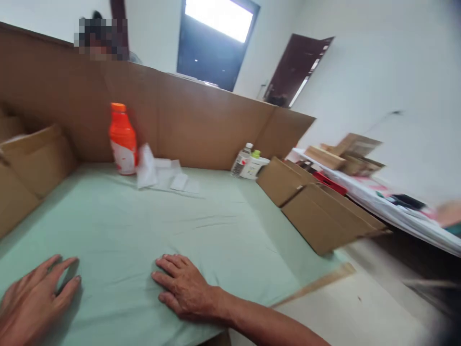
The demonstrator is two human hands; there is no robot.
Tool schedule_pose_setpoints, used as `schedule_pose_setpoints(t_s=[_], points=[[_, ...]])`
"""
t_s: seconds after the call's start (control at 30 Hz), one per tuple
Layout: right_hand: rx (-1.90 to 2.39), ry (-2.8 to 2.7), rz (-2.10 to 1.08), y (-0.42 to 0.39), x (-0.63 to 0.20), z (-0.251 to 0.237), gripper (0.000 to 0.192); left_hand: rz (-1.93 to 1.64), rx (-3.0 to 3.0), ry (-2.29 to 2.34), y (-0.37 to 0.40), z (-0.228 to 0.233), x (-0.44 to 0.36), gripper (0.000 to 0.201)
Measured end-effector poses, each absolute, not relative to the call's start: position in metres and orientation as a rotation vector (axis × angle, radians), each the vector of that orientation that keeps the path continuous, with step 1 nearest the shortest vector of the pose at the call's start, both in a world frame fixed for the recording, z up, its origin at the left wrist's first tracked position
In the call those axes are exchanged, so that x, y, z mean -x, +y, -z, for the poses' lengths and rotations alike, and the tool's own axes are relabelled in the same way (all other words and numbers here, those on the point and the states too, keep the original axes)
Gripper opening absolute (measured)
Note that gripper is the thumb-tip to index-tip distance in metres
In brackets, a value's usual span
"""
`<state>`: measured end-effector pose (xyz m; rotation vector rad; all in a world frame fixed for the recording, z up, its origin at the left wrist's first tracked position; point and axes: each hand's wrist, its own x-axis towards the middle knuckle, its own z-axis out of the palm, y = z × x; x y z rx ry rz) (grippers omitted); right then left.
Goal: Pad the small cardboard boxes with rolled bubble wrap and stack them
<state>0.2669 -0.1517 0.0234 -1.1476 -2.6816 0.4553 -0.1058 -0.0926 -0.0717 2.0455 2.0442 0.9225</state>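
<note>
My left hand [38, 300] rests at the lower left with its fingers apart and nothing in it. Palm down on the pale green cloth [144, 226] lies my right hand [185, 286], its fingers stretched out and holding nothing. Toward the back of the cloth stands an orange bottle [123, 139] with a white label. White papers or packets [167, 173] lie beside it; their exact kind is unclear. Farther right, a clear plastic bottle [241, 161] stands next to a white container [254, 167] with a green cap.
A cardboard wall [201, 125] runs along the back. Cardboard boxes stand at the left [39, 163] and right [317, 211]. Beyond the right box, a white-covered table [389, 211] carries several items. Behind the wall is a person [103, 38], blurred out.
</note>
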Motion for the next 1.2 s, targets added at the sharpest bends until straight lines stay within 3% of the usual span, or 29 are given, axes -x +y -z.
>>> schedule_pose_setpoints(t_s=[0.27,0.4,0.47,0.57,0.67,0.73,0.83,0.97,1.2], points=[[1.439,-2.351,-0.231,-0.172,-0.363,-0.021,0.026,-0.633,-2.504,1.588,-0.05,0.032,-0.06,0.045],[1.917,-1.914,0.32,-0.153,-0.475,-0.078,0.029,-0.811,-2.731,1.118,-0.104,0.042,-0.144,0.043],[2.121,-1.671,0.64,-0.149,-0.536,-0.114,0.037,-0.906,-2.835,0.704,-0.138,0.054,-0.168,0.053],[2.319,-1.347,0.994,-0.156,-0.615,-0.156,0.049,-0.986,-2.891,0.278,-0.174,0.068,-0.188,0.044],[2.474,-1.246,0.957,-0.168,-0.666,-0.175,0.027,-0.819,-2.797,0.195,-0.183,0.074,-0.196,0.032],[2.496,-1.289,0.85,-0.172,-0.684,-0.178,0.03,-0.611,-2.586,0.18,-0.178,0.072,-0.193,0.03],[2.41,-1.393,0.792,-0.176,-0.686,-0.174,0.033,-0.4,-2.189,0.238,-0.166,0.055,-0.174,0.042],[2.271,-1.559,0.783,-0.19,-0.65,-0.163,0.02,-0.404,-1.794,0.695,-0.157,0.019,-0.127,0.053],[1.664,-2.045,0.657,-0.194,-0.482,-0.166,0.015,-0.687,-1.55,1.117,-0.127,-0.001,-0.068,0.052]])
